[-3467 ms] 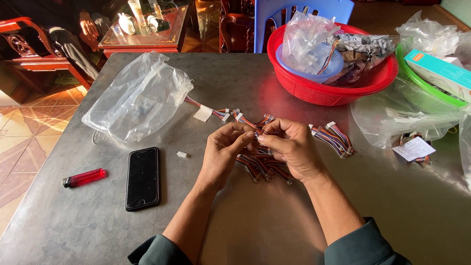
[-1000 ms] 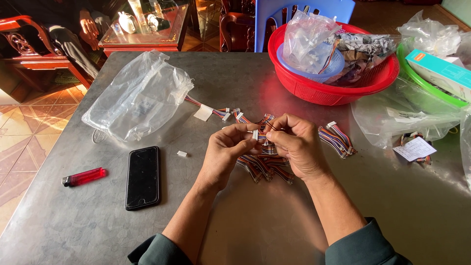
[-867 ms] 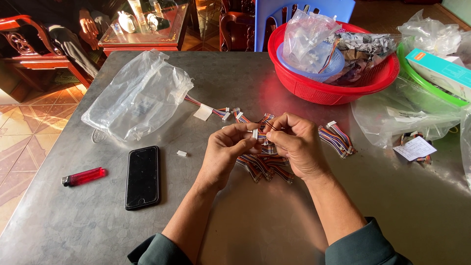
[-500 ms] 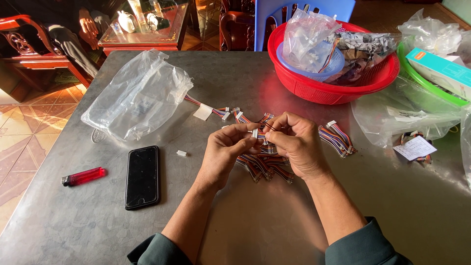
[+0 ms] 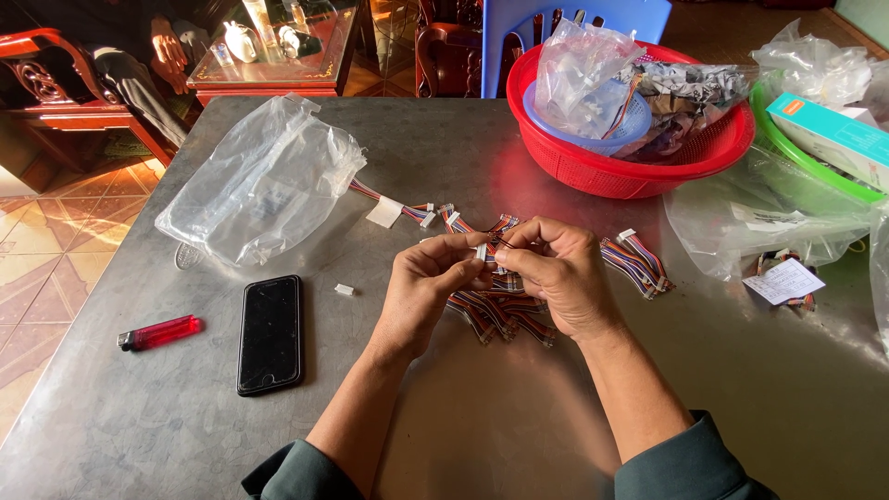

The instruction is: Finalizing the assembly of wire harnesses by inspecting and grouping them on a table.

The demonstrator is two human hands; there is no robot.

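A dull grey metal table [image 5: 519, 444] carries a red perforated plastic basket [image 5: 639, 162] at the far side and a crumpled clear plastic bag [image 5: 264, 181] to the left. Nearer lie a black slab phone [image 5: 270, 331] and a red lighter [image 5: 159, 331]. At the centre, the left hand [image 5: 428, 289] and right hand [image 5: 556, 276] — both closed — pinch a small white plastic connector [image 5: 482, 251] above a heap of multicoloured ribbon wires [image 5: 495, 310].

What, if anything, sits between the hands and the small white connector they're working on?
Nothing visible. The left hand and right hand both pinch the small white plastic connector directly, above the pile of multicoloured ribbon wires.
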